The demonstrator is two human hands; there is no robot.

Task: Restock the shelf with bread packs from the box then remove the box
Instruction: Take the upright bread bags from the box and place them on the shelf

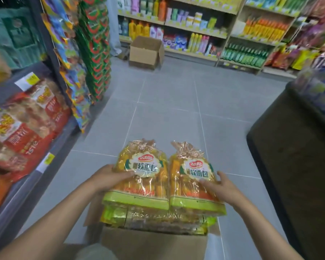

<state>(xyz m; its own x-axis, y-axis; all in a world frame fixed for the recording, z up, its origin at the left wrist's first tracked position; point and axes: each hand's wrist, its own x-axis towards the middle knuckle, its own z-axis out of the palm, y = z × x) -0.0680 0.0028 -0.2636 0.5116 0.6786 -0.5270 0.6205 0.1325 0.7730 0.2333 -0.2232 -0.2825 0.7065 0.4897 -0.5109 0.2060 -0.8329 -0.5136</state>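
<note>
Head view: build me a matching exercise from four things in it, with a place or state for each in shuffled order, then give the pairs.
Things:
1. left hand
2. right hand
3. near box
4. far box

Places or states:
A. stands open on the floor by the far shelves
B. lies on the right bread pack
C. sits under the stacked bread packs, at the bottom edge
D. grips the left bread pack

Pairs: 1-D, 2-B, 3-C, 4-A.
</note>
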